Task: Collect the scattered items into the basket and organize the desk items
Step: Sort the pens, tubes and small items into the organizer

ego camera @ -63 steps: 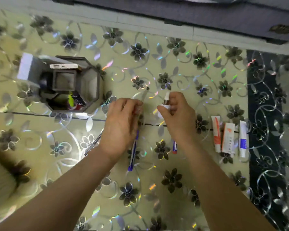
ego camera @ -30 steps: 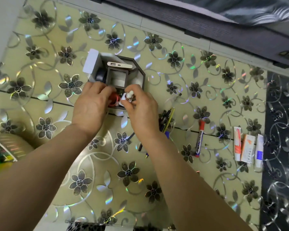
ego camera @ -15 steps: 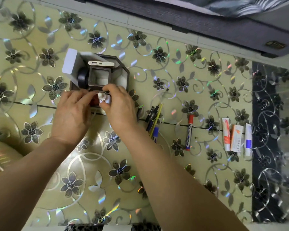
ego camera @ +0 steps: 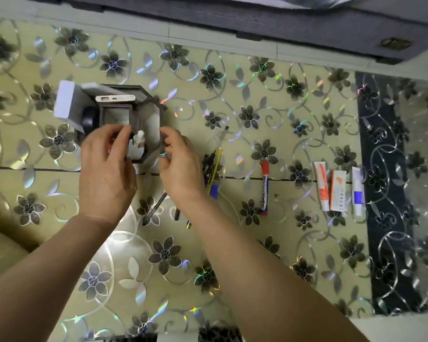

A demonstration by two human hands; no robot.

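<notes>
Small white bottle [ego camera: 137, 146] sits in organizer [ego camera: 151, 112] btwn hands. Left hand [ego camera: 106, 166] and right hand [ego camera: 182, 164] loosely curled, gripping nothing. Check bottle's upright, then grab pens [ego camera: 214, 166] just right of right hand.

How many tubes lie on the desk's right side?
3, side by side, right of the red-capped marker: orange-and-white tube, boxed-looking orange-and-white tube, white-and-blue tube. None seems hidden.
</notes>
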